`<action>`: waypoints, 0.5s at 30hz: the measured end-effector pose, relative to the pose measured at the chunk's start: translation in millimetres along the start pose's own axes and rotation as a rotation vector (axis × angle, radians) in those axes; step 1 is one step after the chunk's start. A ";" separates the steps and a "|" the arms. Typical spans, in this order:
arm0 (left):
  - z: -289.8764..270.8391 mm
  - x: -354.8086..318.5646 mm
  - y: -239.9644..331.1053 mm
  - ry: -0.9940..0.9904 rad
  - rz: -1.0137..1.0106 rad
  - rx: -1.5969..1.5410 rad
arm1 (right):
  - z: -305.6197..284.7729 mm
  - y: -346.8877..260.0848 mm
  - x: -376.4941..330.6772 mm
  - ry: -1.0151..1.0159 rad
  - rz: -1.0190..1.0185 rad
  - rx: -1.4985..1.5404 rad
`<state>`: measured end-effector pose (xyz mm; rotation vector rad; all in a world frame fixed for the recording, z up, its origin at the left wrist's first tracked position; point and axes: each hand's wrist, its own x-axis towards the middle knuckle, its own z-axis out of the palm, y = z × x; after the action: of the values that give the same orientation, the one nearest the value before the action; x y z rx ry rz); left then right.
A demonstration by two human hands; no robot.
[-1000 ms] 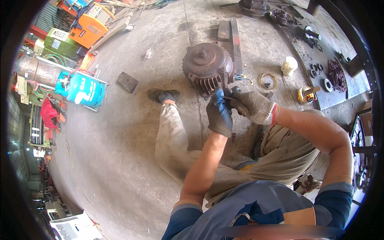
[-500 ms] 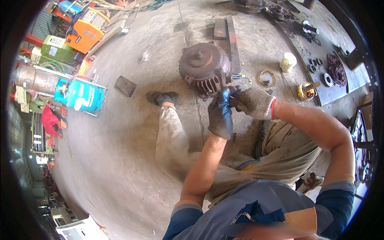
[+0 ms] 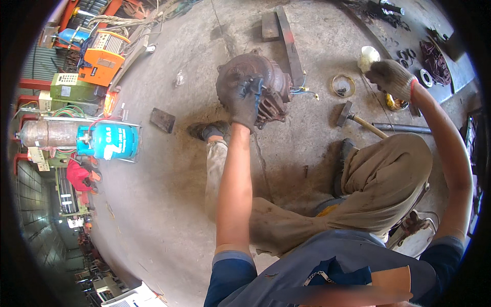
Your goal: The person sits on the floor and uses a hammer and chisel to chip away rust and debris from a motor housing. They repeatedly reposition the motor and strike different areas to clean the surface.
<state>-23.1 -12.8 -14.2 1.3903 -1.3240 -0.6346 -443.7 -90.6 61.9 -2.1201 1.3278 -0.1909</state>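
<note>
A rusty brown finned electric motor housing (image 3: pixel 281 77) stands on the floor in front of me. My left hand (image 3: pixel 243 105), in a dark glove with blue on its fingers, is over the near side of its round end face. Those fingers are bent together, and whatever may be in them is hidden. Out to the right, my right hand (image 3: pixel 391 78) in a grey knit glove has its fingers extended, with nothing seen in them. Right beside its fingertips stands a white cup (image 3: pixel 367 55). Blue and white wires (image 3: pixel 305 92) stick out from the motor's right side.
A hammer (image 3: pixel 360 118) and a dark bar (image 3: pixel 401 128) lie by my right knee. A brass-coloured ring (image 3: pixel 343 86) and a yellow tub (image 3: pixel 396 102) are near the cup. A metal beam (image 3: pixel 290 46) lies behind the motor. Gas cylinders (image 3: pixel 110 141) and an orange machine (image 3: pixel 102 59) stand left.
My hands were together at the motor's near right edge and have parted. The left moved left onto the motor's face; the right swung right to the cup. The hammer has come into sight.
</note>
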 end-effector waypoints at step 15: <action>-0.7 -7.5 12.0 -0.055 -0.090 -0.009 | 199.7 174.8 -71.3 -0.154 0.231 -0.201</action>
<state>-28.7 -3.5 -5.1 1.4404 -1.3056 -0.7428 -525.9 2.9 -183.2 -2.0727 1.5370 0.2055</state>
